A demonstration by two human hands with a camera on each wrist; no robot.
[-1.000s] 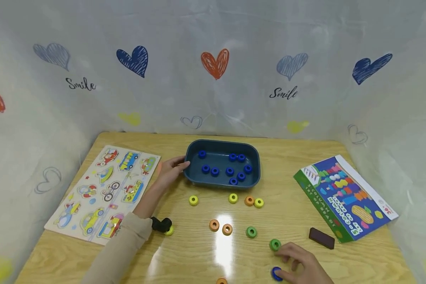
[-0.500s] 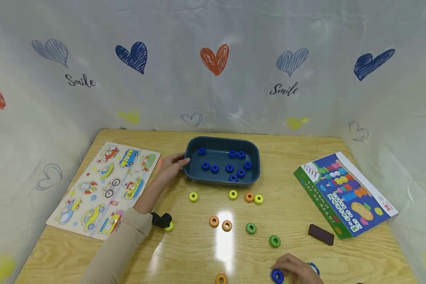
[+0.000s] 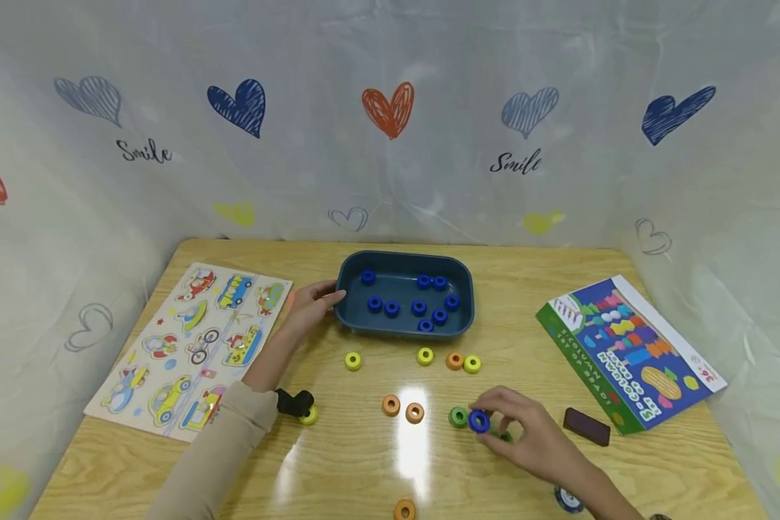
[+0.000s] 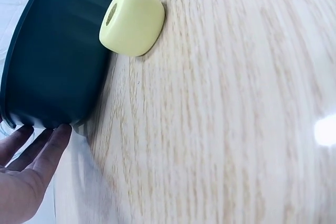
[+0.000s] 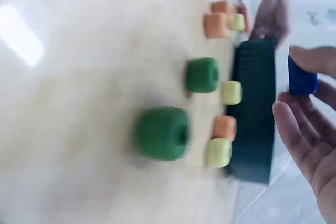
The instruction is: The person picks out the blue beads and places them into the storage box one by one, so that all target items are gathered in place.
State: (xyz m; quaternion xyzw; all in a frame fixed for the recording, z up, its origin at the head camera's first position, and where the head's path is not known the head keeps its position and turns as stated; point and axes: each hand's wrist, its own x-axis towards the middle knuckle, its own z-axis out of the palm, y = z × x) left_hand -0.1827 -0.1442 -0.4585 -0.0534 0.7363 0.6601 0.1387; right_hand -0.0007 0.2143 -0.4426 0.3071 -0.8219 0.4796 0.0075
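Observation:
A blue bead (image 3: 471, 422) is pinched between the thumb and fingers of my right hand (image 3: 533, 437), raised off the table. Below it sits one green bead (image 3: 453, 420); a second is mostly hidden behind the fingers in the head view, though both show in the right wrist view. At the back, my left hand (image 3: 308, 307) holds the left end of a dark teal tray (image 3: 390, 333), thumb at the rim and fingers against the outer wall. Several blue beads (image 3: 367, 276) lie spread inside the tray. A yellow bead (image 4: 134, 27) stands beside it in the left wrist view.
Yellow beads and orange beads (image 3: 391, 412) are scattered before the tray. On the left lies a vehicle puzzle board (image 3: 175, 347); at the right are a bead-set box (image 3: 630, 361) and a dark brown block (image 3: 587, 427). A round blue-and-white disc (image 3: 568, 500) shows by my right forearm.
My right hand picked up the blue bead from the near table area and carried it forward and slightly left. The left hand stays at the tray's end.

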